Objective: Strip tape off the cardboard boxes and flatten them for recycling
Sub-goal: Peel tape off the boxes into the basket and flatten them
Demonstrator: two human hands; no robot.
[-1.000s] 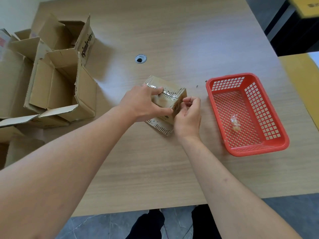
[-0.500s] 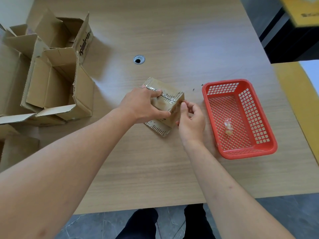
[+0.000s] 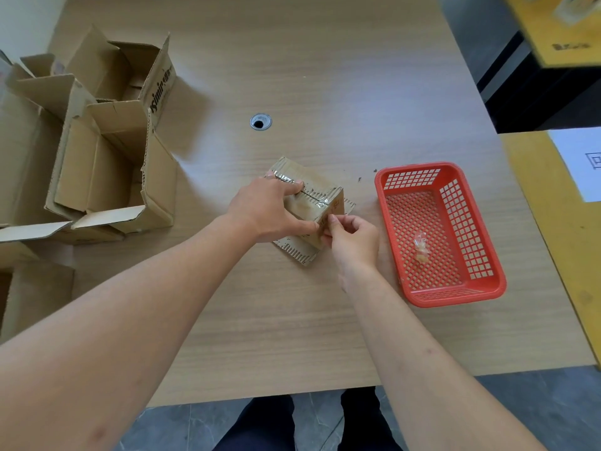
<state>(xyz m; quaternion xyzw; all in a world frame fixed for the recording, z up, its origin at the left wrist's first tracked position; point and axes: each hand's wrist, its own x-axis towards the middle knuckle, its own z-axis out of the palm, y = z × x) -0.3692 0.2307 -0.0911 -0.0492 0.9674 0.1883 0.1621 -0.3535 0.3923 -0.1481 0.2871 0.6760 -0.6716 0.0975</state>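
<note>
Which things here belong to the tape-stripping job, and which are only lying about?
Job: small taped box, left hand holding it, right hand pinching at its corner, open boxes, red basket with tape scrap.
Lying about: white paper, cable hole.

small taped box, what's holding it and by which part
The left hand grips the small box across its taped top. The right hand pinches at its near right corner, apparently a tape end.

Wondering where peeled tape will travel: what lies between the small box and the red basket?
In the head view, only bare table with a few dark specks separates the small box from the red basket; the right hand hovers over the nearer part.
</note>
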